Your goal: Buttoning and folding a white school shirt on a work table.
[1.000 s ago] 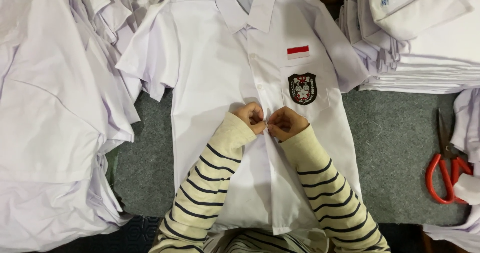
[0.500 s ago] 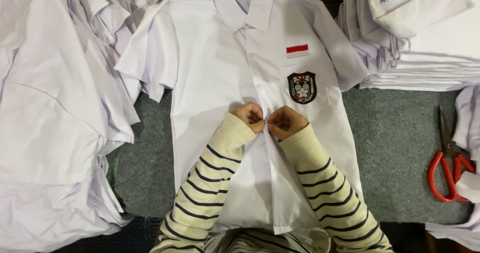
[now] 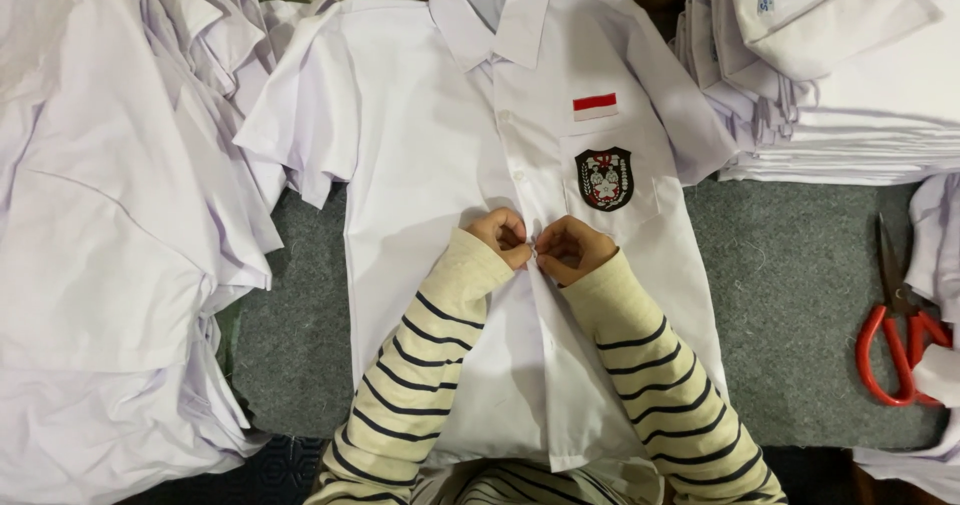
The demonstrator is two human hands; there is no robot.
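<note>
Both hands, left hand (image 3: 502, 235) and right hand (image 3: 570, 249), grip closed, pinch the white shirt (image 3: 420, 165) placket.

Your grey carpeted table (image 3: 800, 265) carries a white uniform shirt (image 3: 430, 165) mid-table, shirt piles (image 3: 100, 215) left and far right (image 3: 850, 95), red-handled scissors (image 3: 895, 335) right.

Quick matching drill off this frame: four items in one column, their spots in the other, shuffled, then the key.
1. scissors
2. badge
3. folded stack
4. loose pile

A. left edge
B. top right
C. on the shirt pocket
D. right, on the grey mat

Pairs: 1-D, 2-C, 3-B, 4-A. The left hand and right hand pinch the shirt's front.
</note>
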